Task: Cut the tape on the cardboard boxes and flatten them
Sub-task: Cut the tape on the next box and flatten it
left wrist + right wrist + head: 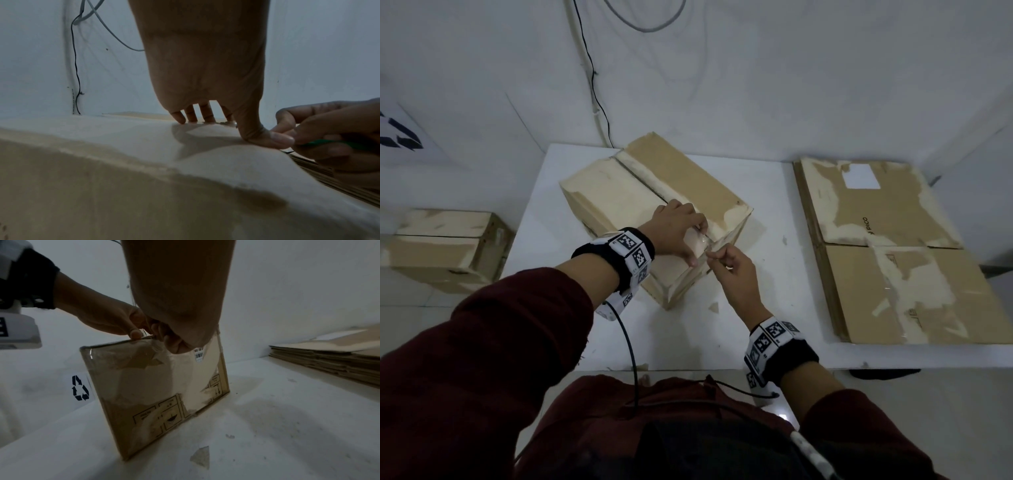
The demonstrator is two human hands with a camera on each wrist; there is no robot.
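Note:
A worn cardboard box (647, 192) stands at an angle in the middle of the white table (774, 212). My left hand (681, 236) lies on its top near the front corner, fingers (191, 113) spread on the top face and thumb pressing at the edge. My right hand (736, 270) is just in front of that corner and pinches a thin green-handled cutter (324, 142), its tip at the box's top edge beside my left thumb. Glossy clear tape (195, 369) covers the box's end face (148, 386).
A stack of flattened boxes (887, 250) lies on the table's right side. Another closed box (441, 246) sits lower down at the left. Small tape scraps (714, 306) lie on the table. Cables (599, 102) hang on the wall behind.

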